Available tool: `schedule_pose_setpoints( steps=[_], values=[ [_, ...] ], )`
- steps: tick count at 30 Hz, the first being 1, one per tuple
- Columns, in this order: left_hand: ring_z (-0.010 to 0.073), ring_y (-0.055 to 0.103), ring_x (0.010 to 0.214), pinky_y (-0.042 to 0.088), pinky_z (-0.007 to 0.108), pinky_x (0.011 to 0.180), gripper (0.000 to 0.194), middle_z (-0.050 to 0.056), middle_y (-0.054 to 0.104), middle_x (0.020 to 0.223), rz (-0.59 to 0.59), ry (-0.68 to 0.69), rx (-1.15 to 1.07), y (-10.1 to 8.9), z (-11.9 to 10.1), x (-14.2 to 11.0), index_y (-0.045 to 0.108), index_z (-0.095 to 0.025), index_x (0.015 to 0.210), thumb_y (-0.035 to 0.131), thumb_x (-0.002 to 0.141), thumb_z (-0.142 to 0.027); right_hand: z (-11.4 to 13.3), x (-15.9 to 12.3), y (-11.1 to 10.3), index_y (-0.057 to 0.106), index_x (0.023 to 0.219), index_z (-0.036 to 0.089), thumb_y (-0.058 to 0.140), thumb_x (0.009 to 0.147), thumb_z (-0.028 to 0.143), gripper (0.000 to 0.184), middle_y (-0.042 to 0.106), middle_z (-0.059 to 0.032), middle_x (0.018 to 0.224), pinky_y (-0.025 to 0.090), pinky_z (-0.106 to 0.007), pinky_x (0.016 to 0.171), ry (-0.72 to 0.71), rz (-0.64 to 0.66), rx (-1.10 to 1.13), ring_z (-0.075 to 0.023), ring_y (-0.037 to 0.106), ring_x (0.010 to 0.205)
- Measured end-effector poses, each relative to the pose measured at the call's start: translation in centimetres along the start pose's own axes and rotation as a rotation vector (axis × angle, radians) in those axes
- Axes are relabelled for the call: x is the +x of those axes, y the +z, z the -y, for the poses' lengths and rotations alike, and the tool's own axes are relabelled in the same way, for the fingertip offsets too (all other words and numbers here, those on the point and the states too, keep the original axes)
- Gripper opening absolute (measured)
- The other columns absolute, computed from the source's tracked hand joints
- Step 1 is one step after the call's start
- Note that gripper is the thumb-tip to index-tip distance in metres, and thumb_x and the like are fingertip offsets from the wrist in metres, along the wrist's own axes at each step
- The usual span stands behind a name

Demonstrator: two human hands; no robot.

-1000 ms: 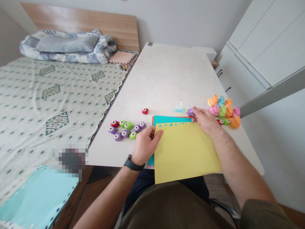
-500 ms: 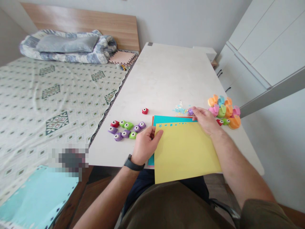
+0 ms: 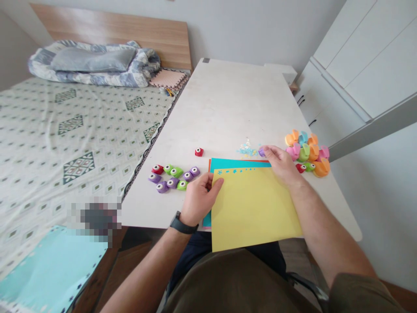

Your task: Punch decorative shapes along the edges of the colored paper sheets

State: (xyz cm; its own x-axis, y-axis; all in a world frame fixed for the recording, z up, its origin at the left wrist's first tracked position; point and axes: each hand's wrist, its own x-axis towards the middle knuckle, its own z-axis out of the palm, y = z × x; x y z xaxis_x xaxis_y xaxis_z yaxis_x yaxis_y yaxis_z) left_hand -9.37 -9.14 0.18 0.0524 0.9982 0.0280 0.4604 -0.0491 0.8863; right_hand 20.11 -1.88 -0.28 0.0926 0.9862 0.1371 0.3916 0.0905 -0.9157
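A yellow paper sheet (image 3: 252, 208) lies over a teal sheet (image 3: 237, 164) and an orange one at the near edge of the white table (image 3: 224, 104). Small shapes are punched along the yellow sheet's top edge. My left hand (image 3: 198, 198) pinches the yellow sheet's left edge, thumb on top. My right hand (image 3: 282, 165) rests at the sheet's top right corner, its fingers closed on a small purple paper punch (image 3: 261, 151).
Several small punches (image 3: 172, 177) in red, green and purple lie left of the sheets, one red punch (image 3: 198, 152) apart. Larger coloured punches (image 3: 308, 152) cluster at the table's right edge. Paper bits (image 3: 246, 149) lie beyond the sheets. A bed (image 3: 71, 130) stands left.
My right hand with the purple punch has shifted slightly to the right along the sheets' top edge. My left hand has stayed on the yellow sheet.
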Motion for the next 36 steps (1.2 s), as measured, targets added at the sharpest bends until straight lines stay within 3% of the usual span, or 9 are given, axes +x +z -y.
schedule_pose_setpoints(
  steps=[5, 12, 36],
  values=[
    [0.0126, 0.049, 0.057, 0.037, 0.024, 0.053, 0.033, -0.001, 0.06, 0.066, 0.004, -0.005, -0.004, 0.0, 0.2, 0.0, 0.067, -0.019, 0.086, 0.061, 0.094, -0.051, 0.2, 0.6, -0.3, 0.076, 0.096, 0.022, 0.061, 0.09, 0.071, 0.051, 0.072, -0.0065, 0.088, 0.049, -0.031, 0.059, 0.158, -0.001, 0.36, -0.0176, 0.062, 0.072],
    [0.0128, 0.051, 0.059, 0.037, 0.024, 0.053, 0.033, -0.001, 0.062, 0.068, 0.022, -0.005, -0.014, 0.1, 0.5, 0.0, 0.068, -0.02, 0.088, 0.061, 0.094, -0.052, 1.1, 0.6, -0.8, 0.074, 0.1, 0.022, 0.06, 0.093, 0.066, 0.047, 0.071, -0.0081, 0.091, 0.048, -0.03, 0.059, 0.257, 0.077, 0.614, -0.019, 0.064, 0.079],
    [0.0131, 0.051, 0.059, 0.037, 0.024, 0.053, 0.032, -0.001, 0.062, 0.067, 0.003, 0.005, -0.025, 0.1, 0.5, 0.0, 0.068, -0.02, 0.087, 0.062, 0.093, -0.05, 2.6, -0.4, -1.0, 0.071, 0.095, 0.023, 0.063, 0.093, 0.06, 0.038, 0.067, -0.0032, 0.078, 0.043, -0.028, 0.052, 0.429, 0.21, 0.714, -0.0153, 0.056, 0.063]
  ],
)
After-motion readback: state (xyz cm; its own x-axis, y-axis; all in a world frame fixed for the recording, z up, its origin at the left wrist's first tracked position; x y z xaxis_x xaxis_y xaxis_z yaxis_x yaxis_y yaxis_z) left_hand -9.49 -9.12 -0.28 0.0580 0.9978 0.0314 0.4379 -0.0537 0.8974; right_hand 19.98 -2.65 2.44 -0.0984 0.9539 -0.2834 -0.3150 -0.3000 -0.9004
